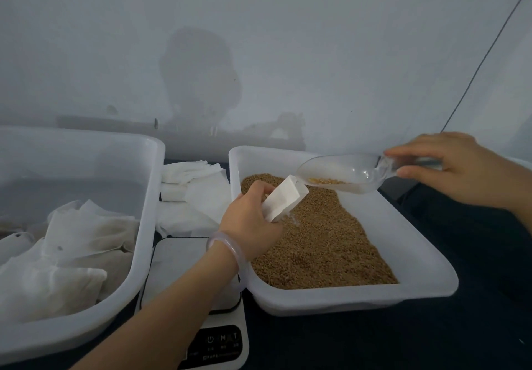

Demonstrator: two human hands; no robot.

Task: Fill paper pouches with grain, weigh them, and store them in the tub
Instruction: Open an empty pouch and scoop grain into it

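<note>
While the left hand (250,220) grips a paper pouch (283,200) over the grain tray (417,257), the right hand (460,168) fingers (408,172) pinch a clear scoop (342,172).

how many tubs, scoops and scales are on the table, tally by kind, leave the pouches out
white plastic tubs: 2, the pouch tub and the grain tub
clear plastic scoop: 1
white digital kitchen scale: 1
total: 4
</note>
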